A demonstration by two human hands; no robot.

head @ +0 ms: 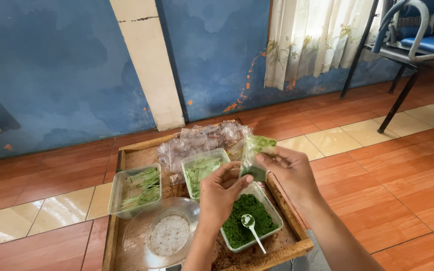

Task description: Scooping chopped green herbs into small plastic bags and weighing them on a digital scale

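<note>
Above tray's [126, 150] right edge: left hand [220, 193], right hand [287, 168] both pinching small bag [255, 155]; green-powder tub [249, 221] beneath.

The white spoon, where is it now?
In the head view, the white spoon lies in the clear container of chopped greens, lower centre, below both hands.

Containers [135, 189] and bowl [160, 232] crowd the tray [287, 246]; tiled floor [388, 175] lies open.
</note>
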